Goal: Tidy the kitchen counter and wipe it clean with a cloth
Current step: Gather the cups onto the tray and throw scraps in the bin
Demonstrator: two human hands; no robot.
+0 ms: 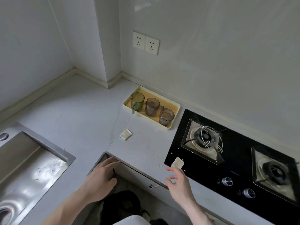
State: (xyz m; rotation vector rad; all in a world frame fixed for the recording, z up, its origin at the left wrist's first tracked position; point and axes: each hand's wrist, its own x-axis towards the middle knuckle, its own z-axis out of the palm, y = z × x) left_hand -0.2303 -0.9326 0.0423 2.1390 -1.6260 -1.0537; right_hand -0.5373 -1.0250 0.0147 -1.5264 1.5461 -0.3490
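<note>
1. Sink (pixel 32 161) lies left of both hands.
2. Left hand (pixel 101 177) reaches forward, fingers straight, tips touching the desk (pixel 78 114) edge; it holds nothing.
3. One scrap (pixel 125 134) lies on the desk beyond the hands.
4. Right hand (pixel 177 181) hovers with fingers loosely spread, empty, just short of another scrap (pixel 177 163) at the stove (pixel 235 168) edge.

Sink (pixel 29 161) set into counter (pixel 78 111) at left; hob (pixel 235 159) set in at right. Tray (pixel 176 106) between them, toward the back wall, under the sockets (pixel 145 43). Three cups in tray, in a row. One scrap (pixel 125 134) on counter before tray; second scrap (pixel 177 163) on hob's near-left corner. Crumbs (pixel 159 164) just left of it.
</note>
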